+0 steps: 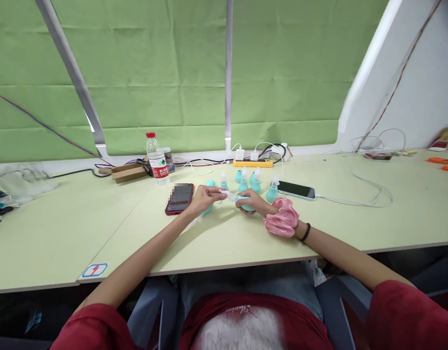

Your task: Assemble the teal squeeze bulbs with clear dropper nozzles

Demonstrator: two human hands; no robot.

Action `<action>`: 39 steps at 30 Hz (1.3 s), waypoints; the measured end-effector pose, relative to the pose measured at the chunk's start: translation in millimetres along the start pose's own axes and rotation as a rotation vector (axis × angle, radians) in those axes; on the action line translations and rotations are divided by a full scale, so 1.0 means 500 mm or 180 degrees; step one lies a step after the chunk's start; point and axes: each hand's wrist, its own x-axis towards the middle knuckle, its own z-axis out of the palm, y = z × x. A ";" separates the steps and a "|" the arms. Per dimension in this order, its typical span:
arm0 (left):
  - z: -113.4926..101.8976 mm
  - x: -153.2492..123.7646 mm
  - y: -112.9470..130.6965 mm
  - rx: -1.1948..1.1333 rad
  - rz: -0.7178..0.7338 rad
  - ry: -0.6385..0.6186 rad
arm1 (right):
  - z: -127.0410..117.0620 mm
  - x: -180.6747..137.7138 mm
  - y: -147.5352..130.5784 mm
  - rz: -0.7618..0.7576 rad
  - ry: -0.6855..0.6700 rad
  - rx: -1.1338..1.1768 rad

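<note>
My right hand (250,200) is wrapped round a teal nasal aspirator bulb (241,198), which lies on its side and points left. My left hand (208,198) pinches a small clear nozzle tip (224,193) at the end of that bulb; whether the tip is fully joined, I cannot tell. Behind my hands stand several teal aspirators with clear nozzles, one of them an upright aspirator (272,189) by my right wrist. A teal bulb without a nozzle (239,176) stands at the back. Another teal bulb (207,210) is partly hidden by my left hand.
A red-cased phone (179,199) lies left of my hands, and a charging phone (296,190) lies to the right. Further back are a water bottle (158,160), a can (168,159), a cardboard box (129,172), a yellow power strip (253,163) and loose cables.
</note>
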 end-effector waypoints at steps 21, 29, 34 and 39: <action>0.011 0.005 -0.030 0.2748 0.0929 -0.0025 | -0.032 0.047 0.045 -0.0816 0.1352 -0.0120; 0.012 0.005 -0.051 0.4248 0.0607 -0.0535 | -0.042 0.053 0.093 -0.0395 0.2024 -0.1715; 0.014 0.002 -0.050 0.4430 0.0531 -0.0499 | -0.034 0.036 0.066 0.0195 0.2238 -0.2449; 0.014 0.001 -0.048 0.4441 0.0565 -0.0511 | -0.034 0.033 0.057 0.0746 0.2018 -0.2740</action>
